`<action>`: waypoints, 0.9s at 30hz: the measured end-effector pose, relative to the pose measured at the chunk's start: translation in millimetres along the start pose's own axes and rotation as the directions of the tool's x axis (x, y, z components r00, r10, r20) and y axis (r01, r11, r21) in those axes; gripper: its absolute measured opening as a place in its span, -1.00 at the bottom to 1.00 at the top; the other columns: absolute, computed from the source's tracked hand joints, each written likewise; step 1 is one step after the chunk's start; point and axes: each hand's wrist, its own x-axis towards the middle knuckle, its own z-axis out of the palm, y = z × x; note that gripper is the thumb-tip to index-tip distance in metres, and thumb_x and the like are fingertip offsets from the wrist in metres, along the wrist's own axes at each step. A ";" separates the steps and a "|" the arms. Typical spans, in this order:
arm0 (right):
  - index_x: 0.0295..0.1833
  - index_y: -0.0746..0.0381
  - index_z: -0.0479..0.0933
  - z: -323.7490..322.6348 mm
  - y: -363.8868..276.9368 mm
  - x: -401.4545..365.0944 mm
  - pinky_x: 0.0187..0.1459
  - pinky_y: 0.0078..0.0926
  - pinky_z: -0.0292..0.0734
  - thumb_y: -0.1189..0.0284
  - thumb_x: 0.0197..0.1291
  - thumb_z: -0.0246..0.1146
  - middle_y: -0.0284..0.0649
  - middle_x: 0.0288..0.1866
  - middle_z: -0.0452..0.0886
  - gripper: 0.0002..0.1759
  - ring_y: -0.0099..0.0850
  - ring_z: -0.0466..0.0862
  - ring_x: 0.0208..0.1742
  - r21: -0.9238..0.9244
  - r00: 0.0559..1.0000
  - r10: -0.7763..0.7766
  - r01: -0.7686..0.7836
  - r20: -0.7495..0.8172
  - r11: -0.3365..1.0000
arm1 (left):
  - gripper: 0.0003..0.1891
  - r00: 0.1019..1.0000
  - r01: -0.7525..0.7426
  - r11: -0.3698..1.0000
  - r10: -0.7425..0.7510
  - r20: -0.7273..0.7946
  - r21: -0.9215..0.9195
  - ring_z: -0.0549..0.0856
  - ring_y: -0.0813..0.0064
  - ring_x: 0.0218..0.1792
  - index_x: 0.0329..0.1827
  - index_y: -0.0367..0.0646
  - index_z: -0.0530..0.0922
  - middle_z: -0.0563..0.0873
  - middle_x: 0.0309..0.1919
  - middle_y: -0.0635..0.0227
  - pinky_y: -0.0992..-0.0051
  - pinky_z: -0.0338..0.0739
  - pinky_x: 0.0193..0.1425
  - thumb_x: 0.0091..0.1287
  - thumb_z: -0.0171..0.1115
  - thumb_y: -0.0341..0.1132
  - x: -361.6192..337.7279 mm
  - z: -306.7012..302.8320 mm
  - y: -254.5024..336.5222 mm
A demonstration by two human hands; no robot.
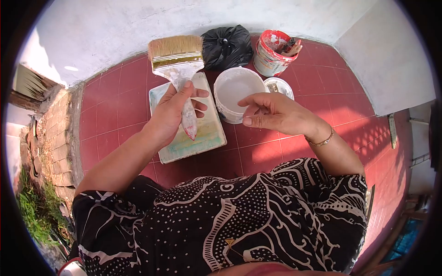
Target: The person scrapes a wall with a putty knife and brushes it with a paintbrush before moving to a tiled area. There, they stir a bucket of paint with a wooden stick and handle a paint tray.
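My left hand (177,106) is closed around the paint-smeared handle of a wide paintbrush (177,64). The brush is upright, tan bristles at the top, and the handle's reddish tip points down toward me. Behind it lies a paint tray (207,145) with pale green and yellow stains. My right hand (276,112) is held in front of a white bucket (221,99), its fingers loosely bent and apart from the thumb, with nothing visible between them. The bucket looks pale inside; my right hand covers part of its near rim.
A tied black plastic bag (228,48) sits by the white wall (138,20). Beside it stands a red-rimmed bucket (271,64) with paint-stained things inside. A round white container or lid (285,87) is partly hidden by my right hand. Red tiles (106,117) cover the floor.
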 end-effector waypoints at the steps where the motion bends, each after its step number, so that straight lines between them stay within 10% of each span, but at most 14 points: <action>1: 0.19 0.37 0.29 7.0 -12.3 2.0 -0.12 -0.56 0.48 0.34 0.13 0.29 -0.18 -0.15 0.54 -0.42 -0.49 0.55 -0.20 -0.008 1.000 0.011 -0.010 0.022 1.000 | -0.55 0.998 -0.041 0.999 0.041 0.042 0.018 0.54 0.57 -0.19 0.10 -0.15 0.29 0.55 -0.09 0.32 0.48 0.48 -0.09 0.38 -0.06 0.03 4.9 6.0 -3.4; 6: 0.37 0.22 0.10 48.3 -40.8 -0.3 -0.04 -0.40 0.46 0.49 -0.14 0.44 -0.08 -0.07 0.48 -0.07 -0.32 0.52 -0.09 -0.159 0.873 -0.362 0.327 -0.326 0.932 | -0.61 0.982 0.019 0.968 0.030 0.189 -0.249 0.47 0.51 0.01 0.07 -0.12 0.31 0.50 -0.02 0.34 0.36 0.35 0.11 0.42 -0.15 0.00 12.5 42.6 1.5; 9: 0.31 0.23 0.22 50.4 -51.9 -4.5 -0.13 -0.43 0.48 0.56 -0.17 0.41 -0.11 -0.15 0.48 -0.16 -0.32 0.53 -0.17 -0.649 0.826 -0.513 0.261 -0.232 0.714 | -0.60 0.923 0.144 0.941 -0.017 0.384 -0.306 0.48 0.51 -0.01 0.08 -0.07 0.35 0.51 -0.07 0.41 0.35 0.36 0.08 0.42 -0.18 0.04 14.0 40.9 9.9; 15: 0.04 0.20 0.50 35.8 -45.0 -1.2 -0.46 -0.49 0.48 0.55 -0.16 0.34 -0.22 -0.37 0.48 -0.49 -0.34 0.54 -0.47 -0.769 0.580 -0.736 0.270 -0.351 0.579 | -0.58 0.825 0.242 0.913 -0.016 0.564 -0.328 0.51 0.52 -0.10 0.03 0.00 0.39 0.53 -0.13 0.47 0.40 0.41 -0.04 0.41 -0.26 0.09 15.5 53.8 8.5; 19: -0.11 0.25 0.56 31.1 -54.9 -5.0 -0.48 -0.59 0.45 0.46 0.04 0.33 -0.29 -0.38 0.55 -0.73 -0.54 0.55 -0.45 -0.567 0.536 -0.576 0.205 -0.617 0.798 | -0.44 0.668 0.265 0.964 -0.178 0.723 -0.007 0.60 0.36 -0.09 0.00 -0.28 0.46 0.61 -0.09 0.21 0.37 0.46 0.05 0.42 -0.30 0.07 29.1 25.2 26.2; 23: -0.21 0.29 0.56 19.7 -47.5 -18.3 -0.51 -0.68 0.42 0.41 0.14 0.28 -0.32 -0.44 0.59 -0.83 -0.64 0.53 -0.50 -0.272 0.461 -0.333 0.196 -0.822 0.942 | -0.61 0.894 0.025 0.896 -0.218 0.391 0.443 0.62 0.42 -0.18 -0.08 -0.29 0.51 0.64 -0.19 0.21 0.45 0.52 -0.09 0.34 0.01 -0.08 52.9 -18.0 8.0; 27: -0.26 0.29 0.55 4.1 -47.7 -21.4 -0.58 -0.71 0.40 0.36 0.15 0.28 -0.30 -0.55 0.54 -0.80 -0.62 0.51 -0.61 -0.137 0.373 -0.163 0.096 -0.913 0.986 | -0.56 0.922 0.199 0.850 -0.332 0.201 0.488 0.60 0.36 -0.18 -0.02 -0.37 0.44 0.56 -0.10 0.09 0.42 0.56 -0.13 0.27 0.12 -0.12 94.4 -49.0 -25.0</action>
